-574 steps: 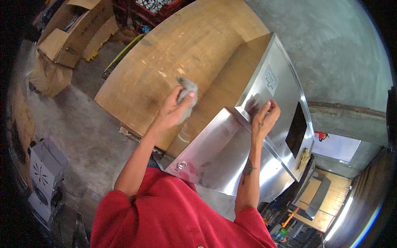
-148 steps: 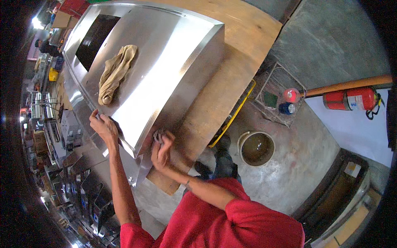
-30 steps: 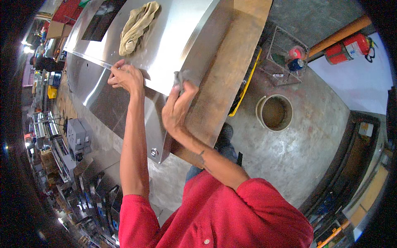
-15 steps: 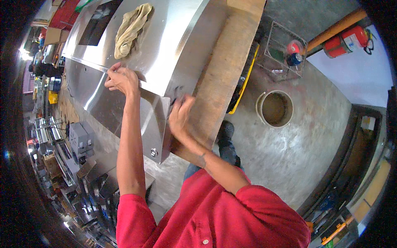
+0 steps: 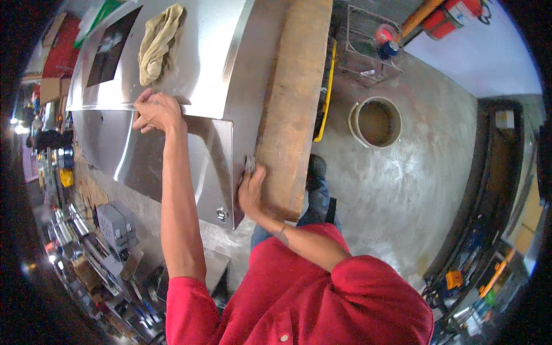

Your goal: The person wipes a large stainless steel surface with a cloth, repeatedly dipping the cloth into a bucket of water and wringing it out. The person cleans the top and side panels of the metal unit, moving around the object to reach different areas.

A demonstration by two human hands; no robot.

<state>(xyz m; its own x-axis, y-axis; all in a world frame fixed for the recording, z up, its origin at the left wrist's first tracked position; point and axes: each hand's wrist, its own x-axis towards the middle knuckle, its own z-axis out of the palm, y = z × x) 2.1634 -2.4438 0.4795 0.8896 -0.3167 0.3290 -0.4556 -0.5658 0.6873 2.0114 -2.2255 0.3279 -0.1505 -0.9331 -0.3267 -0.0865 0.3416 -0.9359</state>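
A large box of shiny sheet metal (image 5: 210, 164) lies on a wooden board, with a small round latch (image 5: 222, 214) at its near corner. Its door (image 5: 201, 69) stands raised at the hinge side. My left hand (image 5: 158, 112) is closed, fingers pinching the door's lower edge. Against the box's right side wall rests my right hand (image 5: 251, 192), fingers bent around a small greyish piece (image 5: 249, 164) too blurred to name. On the door lies a crumpled beige cloth (image 5: 160, 43), beside a dark rectangular window (image 5: 115, 46).
Along the right of the box runs the wooden board (image 5: 290, 109). A white bucket (image 5: 376, 122) stands on the concrete floor, near a wire rack (image 5: 368, 40) and a red fire extinguisher (image 5: 454, 19). Metal parts and a grey box (image 5: 115, 225) crowd the left.
My right hand has slid toward me along the side wall. My left hand keeps its place at the door's edge. The whole view has shifted and turned slightly.
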